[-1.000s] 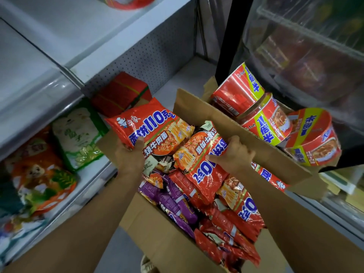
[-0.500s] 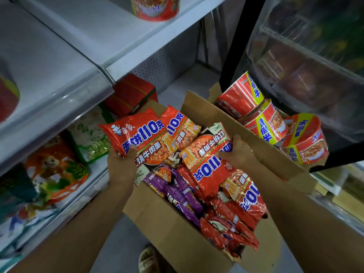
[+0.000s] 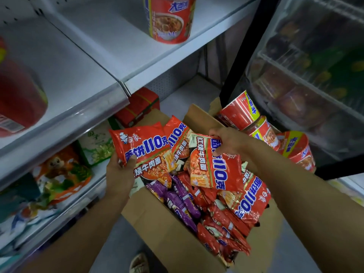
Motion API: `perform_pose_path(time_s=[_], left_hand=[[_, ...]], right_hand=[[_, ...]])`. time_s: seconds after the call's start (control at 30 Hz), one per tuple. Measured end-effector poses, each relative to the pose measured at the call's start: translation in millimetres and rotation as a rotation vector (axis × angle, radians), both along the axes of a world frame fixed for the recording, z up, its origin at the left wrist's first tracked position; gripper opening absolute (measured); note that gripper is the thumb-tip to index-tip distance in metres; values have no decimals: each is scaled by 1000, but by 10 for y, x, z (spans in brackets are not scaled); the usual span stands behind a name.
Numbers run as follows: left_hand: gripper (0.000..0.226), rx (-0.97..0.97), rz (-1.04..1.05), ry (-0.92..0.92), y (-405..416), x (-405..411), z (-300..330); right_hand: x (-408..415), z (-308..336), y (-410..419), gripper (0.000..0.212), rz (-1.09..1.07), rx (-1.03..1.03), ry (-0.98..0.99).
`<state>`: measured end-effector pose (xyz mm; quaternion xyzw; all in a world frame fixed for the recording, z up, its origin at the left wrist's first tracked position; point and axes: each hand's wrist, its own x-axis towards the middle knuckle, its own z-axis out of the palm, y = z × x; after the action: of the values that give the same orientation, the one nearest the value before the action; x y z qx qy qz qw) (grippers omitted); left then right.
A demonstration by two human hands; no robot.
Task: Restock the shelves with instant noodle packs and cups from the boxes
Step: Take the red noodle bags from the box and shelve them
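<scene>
A grey metal shelf (image 3: 94, 62) runs across the upper left, and one red noodle cup (image 3: 170, 18) stands upright on it near the front edge. To the right stands a glass-fronted cooler (image 3: 307, 75) with blurred goods behind the door. Below, an open brown cardboard box (image 3: 173, 241) is filled with red and purple instant noodle packs lying loosely on each other. Beyond the box's far flap, several red and yellow noodle cups (image 3: 264, 131) lie tilted on their sides against the cooler. On the lower shelf (image 3: 65, 196) at left lie a green and white bag (image 3: 96, 146) and an orange bag (image 3: 63, 174), with a red carton (image 3: 137, 107) further back. The left hand (image 3: 119, 174) grips a red noodle pack with blue "110" print (image 3: 141, 150) by its lower edge, thumb on the front, above the box's left side. The right hand (image 3: 230, 142) pinches the top edge of a second red noodle pack (image 3: 212, 166), fingers curled over it, just above the heap.
</scene>
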<state>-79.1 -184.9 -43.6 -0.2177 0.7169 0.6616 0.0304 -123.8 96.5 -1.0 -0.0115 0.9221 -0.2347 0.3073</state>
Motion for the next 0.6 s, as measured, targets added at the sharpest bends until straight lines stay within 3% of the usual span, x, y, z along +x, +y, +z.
perform_pose_path(time_s=[0.17, 0.33, 0.47, 0.6], left_hand=[[22, -51, -41, -14, -118, -12, -129], [24, -62, -49, -46, -172, -10, -251], [26, -74, -63, -62, -144, 4, -273], [29, -61, -87, -70, -133, 29, -241]], right_hand=[[-411, -260, -263, 43, 242, 57, 10], [-489, -663, -420, 50, 339, 353, 302], [-313, -910, -396, 55, 163, 329, 441], [38, -997, -373, 60, -210, 141, 599]])
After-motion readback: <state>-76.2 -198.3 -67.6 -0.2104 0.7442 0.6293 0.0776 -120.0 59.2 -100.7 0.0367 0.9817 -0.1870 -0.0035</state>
